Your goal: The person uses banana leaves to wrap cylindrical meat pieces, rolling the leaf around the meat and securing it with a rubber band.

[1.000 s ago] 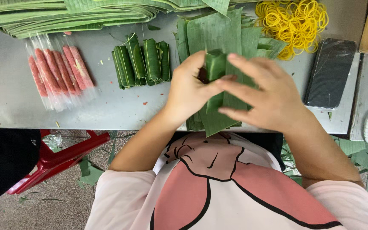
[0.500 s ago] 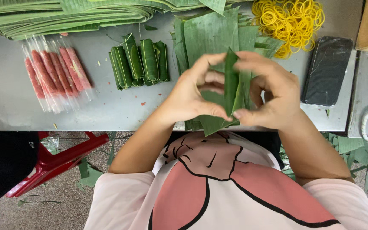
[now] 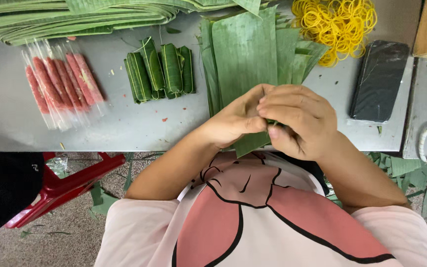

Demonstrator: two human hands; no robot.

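Head | leaf wrap (image 3: 272, 122) enclosed by both hands' fingers (image 3: 282, 106)

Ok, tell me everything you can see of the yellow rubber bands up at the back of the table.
The yellow rubber bands lie in a loose, tangled heap at the far edge of the grey table. They are thin loops, bright yellow and all alike. The heap's left side rests against and partly on the stack of cut green leaves; a dark flat phone lies just to its lower right. Neither hand touches them.
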